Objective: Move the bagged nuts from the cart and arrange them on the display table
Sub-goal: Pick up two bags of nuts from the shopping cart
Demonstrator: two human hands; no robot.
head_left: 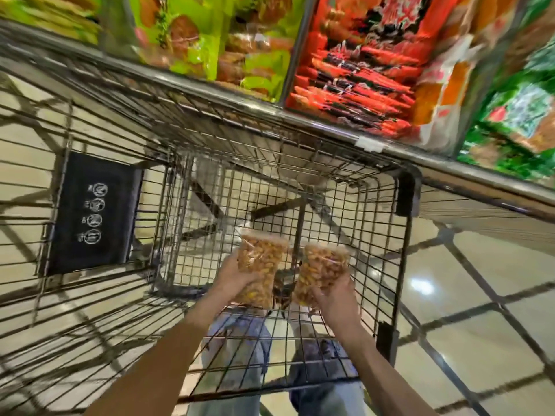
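Here the wire cart [345, 205] fills most of the view, seen from above, and the only goods inside its basket are the two bags in the person's hands. Through its mesh floor show pale floor tiles [468, 274] with dark joints, and the person's jeans and shoes lower down. A black placard [93, 213] with white round symbols hangs on the cart's wire panel to the left.

The left hand [237, 277] grips the left bag of nuts [259, 265] from its left edge, fingers curled round the lower half. The right hand [333, 298] grips the right bag of nuts [322, 270] from below and the right, fingers wrapped round its bottom end. Both bags are clear plastic, packed with orange-brown nuts, and are held above the cart's floor, inside the basket, near its closer end. They lie side by side, just apart, with a narrow gap between them. Each bag's long axis runs away from the person, its top end pointing toward the far side of the cart and the display; the right bag leans slightly rightward at its top.

Beyond the cart's far rim runs the display table [210, 85] with a metal edge. Its divided sections hold stacked packets: green packets [204, 40] on the left, red packets [360, 70] in the middle, and blurred green and white ones at far right.
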